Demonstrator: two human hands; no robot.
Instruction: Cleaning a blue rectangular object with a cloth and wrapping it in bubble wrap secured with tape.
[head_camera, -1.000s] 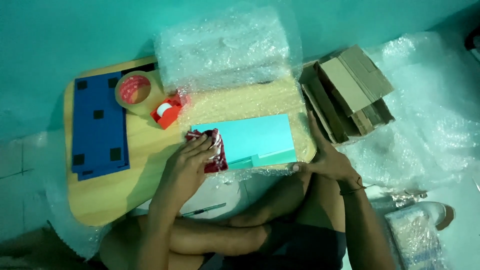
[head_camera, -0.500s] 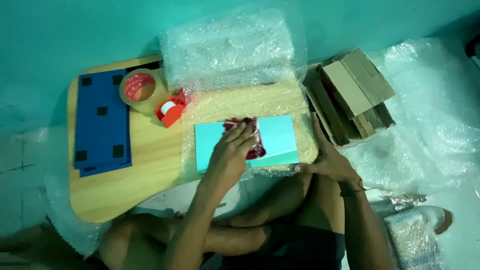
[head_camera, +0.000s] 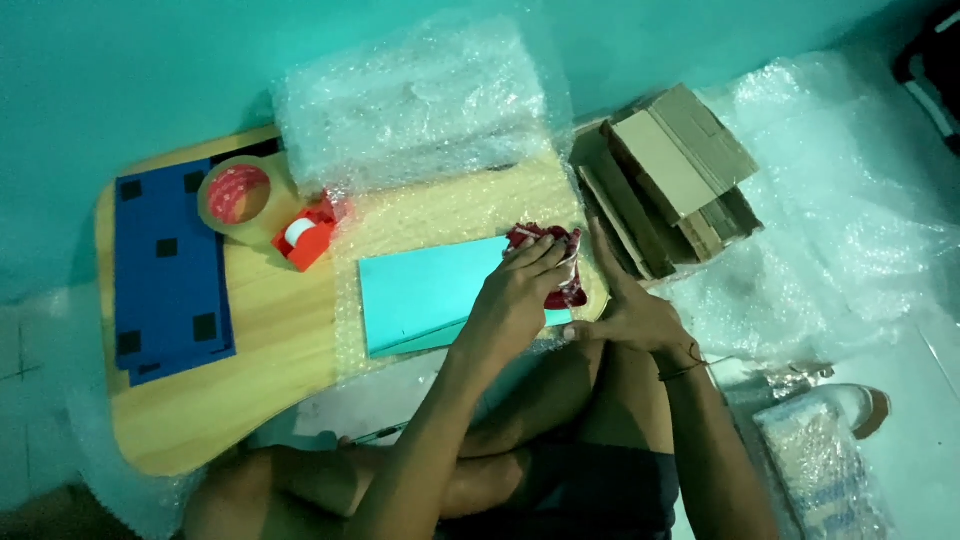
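The left hand (head_camera: 520, 295) lies on a red patterned cloth (head_camera: 552, 262) and its fingers are curled over it, grasping it. The cloth rests under this hand on the right end of a flat turquoise sheet (head_camera: 430, 290). The sheet lies on a layer of bubble wrap (head_camera: 450, 215) that covers the wooden worktop (head_camera: 270, 320).

The right hand (head_camera: 625, 310) is just beside the left one, on its right side. It is flat and spread, not gripping anything, and presses on the right edge of the worktop, where the bubble wrap ends. Its fingers point away from the person and touch or nearly touch the cloth; I cannot tell which.

Beyond the right hand, a little further from the person, stands a stack of brown cardboard pieces (head_camera: 665, 175). Far to the left of the left hand there is a red tape dispenser (head_camera: 308, 235), then a roll of brown tape (head_camera: 238, 195), and after them a dark blue board with black squares (head_camera: 170, 270). Beyond the left hand lies a big bundle of bubble wrap (head_camera: 420, 100).
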